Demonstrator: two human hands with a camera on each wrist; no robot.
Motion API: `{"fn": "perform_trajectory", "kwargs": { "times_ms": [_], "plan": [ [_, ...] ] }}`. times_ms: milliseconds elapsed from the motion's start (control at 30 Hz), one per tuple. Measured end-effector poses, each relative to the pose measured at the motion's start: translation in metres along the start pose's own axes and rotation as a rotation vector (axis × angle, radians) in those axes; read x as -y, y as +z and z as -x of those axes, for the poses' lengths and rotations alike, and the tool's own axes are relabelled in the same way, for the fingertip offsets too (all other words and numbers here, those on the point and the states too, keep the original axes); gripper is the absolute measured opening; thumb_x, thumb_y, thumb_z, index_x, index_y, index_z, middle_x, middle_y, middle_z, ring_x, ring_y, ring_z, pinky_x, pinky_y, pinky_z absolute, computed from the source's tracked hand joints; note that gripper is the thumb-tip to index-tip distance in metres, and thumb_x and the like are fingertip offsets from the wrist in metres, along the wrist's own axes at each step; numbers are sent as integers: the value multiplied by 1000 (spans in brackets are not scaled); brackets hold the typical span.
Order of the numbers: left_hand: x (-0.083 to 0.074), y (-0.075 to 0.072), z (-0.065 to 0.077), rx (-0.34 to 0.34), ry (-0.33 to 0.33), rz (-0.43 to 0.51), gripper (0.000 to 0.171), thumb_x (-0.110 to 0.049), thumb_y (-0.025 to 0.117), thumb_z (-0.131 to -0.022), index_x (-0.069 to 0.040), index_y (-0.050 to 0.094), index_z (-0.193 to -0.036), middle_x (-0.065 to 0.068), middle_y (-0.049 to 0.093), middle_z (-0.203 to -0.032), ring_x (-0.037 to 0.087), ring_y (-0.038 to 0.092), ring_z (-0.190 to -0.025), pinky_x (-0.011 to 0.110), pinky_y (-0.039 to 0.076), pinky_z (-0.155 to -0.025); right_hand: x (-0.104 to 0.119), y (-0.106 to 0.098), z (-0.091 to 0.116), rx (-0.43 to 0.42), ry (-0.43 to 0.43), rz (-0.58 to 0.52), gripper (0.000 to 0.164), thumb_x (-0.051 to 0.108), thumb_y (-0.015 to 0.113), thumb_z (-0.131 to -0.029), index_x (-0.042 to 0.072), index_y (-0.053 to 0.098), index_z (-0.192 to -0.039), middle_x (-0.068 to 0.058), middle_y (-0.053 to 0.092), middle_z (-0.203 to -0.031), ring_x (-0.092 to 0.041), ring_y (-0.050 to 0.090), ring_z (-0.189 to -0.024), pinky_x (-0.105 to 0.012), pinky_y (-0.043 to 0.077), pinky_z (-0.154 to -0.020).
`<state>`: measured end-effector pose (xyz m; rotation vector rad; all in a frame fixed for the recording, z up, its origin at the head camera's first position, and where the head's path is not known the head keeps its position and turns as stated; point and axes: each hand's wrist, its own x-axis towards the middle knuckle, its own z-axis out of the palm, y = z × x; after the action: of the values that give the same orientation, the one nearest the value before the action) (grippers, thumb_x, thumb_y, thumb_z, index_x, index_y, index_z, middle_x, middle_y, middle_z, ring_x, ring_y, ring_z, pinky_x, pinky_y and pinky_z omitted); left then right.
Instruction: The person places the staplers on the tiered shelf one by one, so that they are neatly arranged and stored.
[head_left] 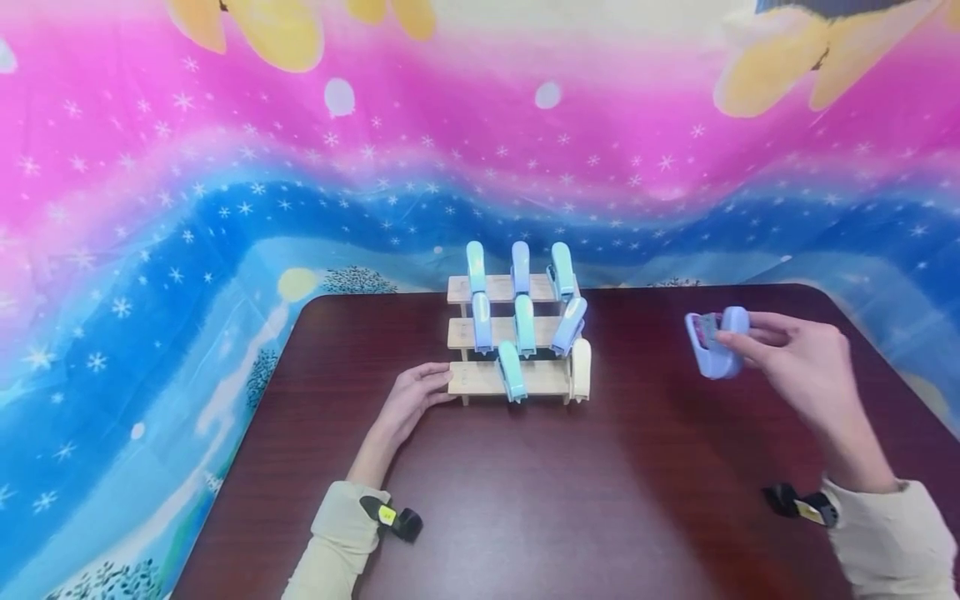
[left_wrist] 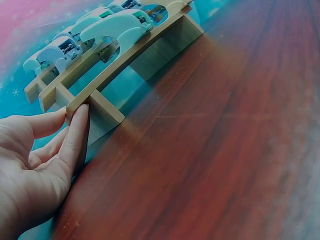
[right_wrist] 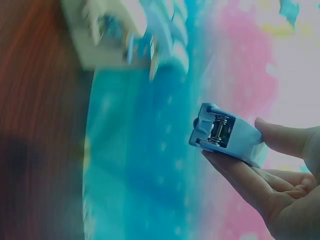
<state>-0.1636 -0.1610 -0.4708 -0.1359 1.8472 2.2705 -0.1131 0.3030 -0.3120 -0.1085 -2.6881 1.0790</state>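
My left hand (head_left: 411,398) pinches the left end of the lowest step of a small three-tier wooden rack (head_left: 472,379), thumb above and fingers beneath. In the right hand (head_left: 810,362) is a lavender stapler (head_left: 720,362), raised off to the right of the rack and held between thumb and fingers. Its spring and metal end show in the right wrist view. Similar staplers sit on the rack: three on the top step, three on the middle one, and on the lowest a mint stapler (head_left: 512,371) and a cream stapler (head_left: 581,368) at the right end.
The rack stands toward the back of a dark reddish-brown wooden table (head_left: 525,492). Behind and to the left hangs a pink and blue patterned cloth (head_left: 225,208). Black straps with small devices are on both wrists.
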Motion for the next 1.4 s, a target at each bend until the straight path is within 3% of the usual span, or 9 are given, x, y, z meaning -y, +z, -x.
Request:
{"fn": "perform_trajectory", "kwargs": {
  "times_ms": [100, 233, 333, 533, 733, 833, 1133, 1400],
  "plan": [
    [1, -2, 1, -4, -1, -3, 37, -2, 61, -101, 14, 56, -135, 22, 67, -122, 17, 71, -97, 34, 60, -87, 22, 18, 0, 4, -35, -60, 56, 36, 83, -90, -6, 71, -125, -1, 79, -90, 11, 64, -67, -15, 49, -57],
    [2, -2, 0, 1, -4, -10, 38, -3, 62, -102, 13, 57, -135, 23, 67, -125, 19, 71, -99, 34, 59, -88, 49, 41, 0, 45, -62, -119, 56, 35, 82, -91, -6, 70, -127, -25, 73, -109, 10, 65, -69, -15, 51, -59],
    [2, -2, -1, 8, 0, -12, 38, -4, 63, -101, 12, 57, -135, 23, 66, -126, 19, 71, -100, 34, 59, -89, 66, 56, -1, 82, -86, -135, 56, 37, 82, -91, -5, 70, -127, -25, 74, -109, 2, 69, -72, -17, 52, -60],
    [0, -1, -2, 19, -9, -21, 38, -4, 62, -102, 12, 56, -136, 22, 67, -126, 18, 71, -99, 33, 59, -89, 94, 86, -1, 175, -129, -184, 49, 33, 84, -89, -3, 74, -122, -21, 76, -104, -29, 76, -92, -20, 54, -65],
    [-4, -4, -3, 32, -12, -20, 39, -3, 61, -102, 13, 55, -137, 24, 65, -128, 18, 71, -99, 34, 59, -90, 118, 116, -1, 254, -142, -195, 49, 29, 86, -87, -4, 74, -121, -21, 75, -109, -33, 75, -100, -41, 61, -80],
    [-3, -5, -3, 32, -18, -19, 38, -2, 61, -102, 14, 56, -135, 24, 65, -127, 18, 71, -97, 35, 59, -90, 128, 133, 2, 258, -177, -201, 49, 28, 88, -85, -4, 74, -119, -21, 76, -106, -33, 76, -97, -44, 61, -81],
    [-2, -6, -5, 63, -4, 13, 36, 0, 58, -101, 16, 56, -133, 21, 68, -123, 17, 72, -96, 34, 60, -88, 149, 184, 16, 253, -274, -223, 39, 17, 89, -83, -2, 70, -112, -16, 77, -90, -21, 75, -73, -31, 58, -56],
    [-4, -9, -2, 93, -29, 12, 37, 0, 56, -104, 16, 52, -137, 17, 68, -122, 15, 71, -98, 34, 58, -91, 154, 220, 25, 254, -371, -182, 33, 11, 84, -88, -4, 66, -111, -10, 70, -73, -12, 60, -53, -26, 48, -46]
  ]
}}
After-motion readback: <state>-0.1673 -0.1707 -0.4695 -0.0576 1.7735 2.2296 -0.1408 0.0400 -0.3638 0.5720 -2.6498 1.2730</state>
